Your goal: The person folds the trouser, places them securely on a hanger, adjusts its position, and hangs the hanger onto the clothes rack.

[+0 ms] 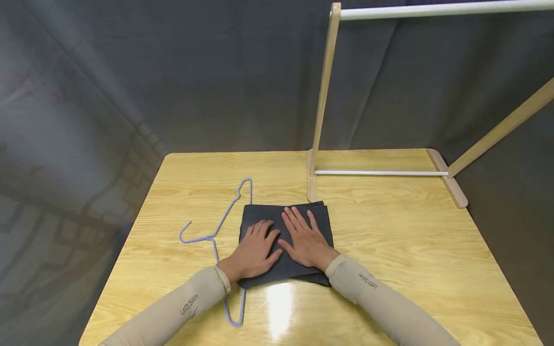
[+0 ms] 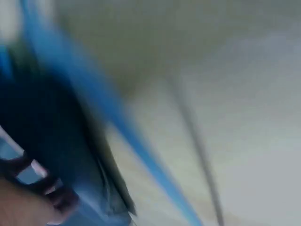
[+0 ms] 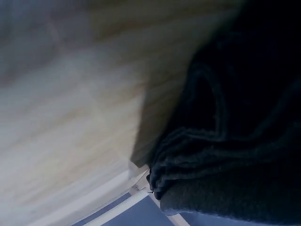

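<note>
A dark folded garment (image 1: pixel 268 211) lies flat on the table, its layers slightly askew along the near right edge. My left hand (image 1: pixel 255 250) rests on its left part with loosely bent, spread fingers. On its right part my right hand (image 1: pixel 305 242) lies flat, fingers stretched toward the far edge. A blue hanger (image 1: pixel 209 238) lies at the left, hook pointing left; the garment hides the middle of its long bar. In the blurred left wrist view, the hanger (image 2: pixel 141 150) runs beside the garment (image 2: pixel 47 122). Stacked folds of the garment (image 3: pixel 211 150) show in the right wrist view.
A rack with wooden posts (image 1: pixel 324 81), a silver top rod (image 1: pixel 433 8) and a thin lower rod (image 1: pixel 381 172) stands at the back right. Its left foot (image 1: pixel 311 187) reaches close to the garment's far edge. Dark curtains (image 1: pixel 216 72) hang behind the wooden table (image 1: pixel 389 240).
</note>
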`<act>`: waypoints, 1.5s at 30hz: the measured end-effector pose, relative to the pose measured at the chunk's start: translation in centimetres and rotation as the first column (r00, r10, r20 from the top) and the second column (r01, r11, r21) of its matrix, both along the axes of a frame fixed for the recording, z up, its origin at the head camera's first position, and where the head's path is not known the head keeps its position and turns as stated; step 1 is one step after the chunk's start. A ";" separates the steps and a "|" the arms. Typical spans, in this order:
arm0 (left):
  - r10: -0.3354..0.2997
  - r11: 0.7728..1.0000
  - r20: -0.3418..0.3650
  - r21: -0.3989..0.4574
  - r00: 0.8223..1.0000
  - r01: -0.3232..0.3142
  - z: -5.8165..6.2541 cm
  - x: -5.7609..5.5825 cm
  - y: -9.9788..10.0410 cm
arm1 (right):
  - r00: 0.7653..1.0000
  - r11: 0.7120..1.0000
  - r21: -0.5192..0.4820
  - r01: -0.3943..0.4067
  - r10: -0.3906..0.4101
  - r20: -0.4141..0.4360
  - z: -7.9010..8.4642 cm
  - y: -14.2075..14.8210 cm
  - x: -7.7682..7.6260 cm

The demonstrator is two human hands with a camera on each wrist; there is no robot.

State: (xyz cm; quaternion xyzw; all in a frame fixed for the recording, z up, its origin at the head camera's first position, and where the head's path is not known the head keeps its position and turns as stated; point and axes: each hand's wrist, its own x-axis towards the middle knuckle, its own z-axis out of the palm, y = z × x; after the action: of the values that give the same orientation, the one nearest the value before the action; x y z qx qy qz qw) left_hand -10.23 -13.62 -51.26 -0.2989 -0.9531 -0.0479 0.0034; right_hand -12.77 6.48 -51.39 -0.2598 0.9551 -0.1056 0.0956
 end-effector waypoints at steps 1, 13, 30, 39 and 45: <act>-0.009 1.000 -0.004 0.010 1.000 0.009 0.0 -0.8 -0.1 | 1.000 1.000 0.010 -0.001 0.001 0.009 0.0 0.0 0.0; -0.099 0.993 0.060 -0.064 0.993 0.102 -1.5 -3.8 -1.8 | 0.915 0.968 -0.050 -0.247 0.250 0.316 2.0 1.7 -1.6; -0.048 0.995 0.126 -0.077 0.991 0.058 -1.1 1.1 -1.3 | 0.959 0.972 -0.031 -0.234 0.236 0.155 1.4 1.7 0.5; -0.137 0.990 0.026 0.027 0.990 0.136 -2.1 2.2 -3.1 | 0.963 0.959 -0.111 -0.262 0.266 0.029 0.3 4.6 1.6; -0.145 0.982 0.062 0.132 0.988 0.135 -2.2 2.5 -4.0 | 0.966 0.955 -0.152 -0.253 0.258 0.010 -0.1 6.6 2.4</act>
State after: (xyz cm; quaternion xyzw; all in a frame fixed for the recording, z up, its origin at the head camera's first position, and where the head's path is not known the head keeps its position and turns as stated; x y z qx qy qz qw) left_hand -7.77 -17.62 -53.44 -0.3625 -0.9242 -0.1195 -0.0150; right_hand -10.35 13.03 -51.45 -0.3859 0.9013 -0.1676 0.1027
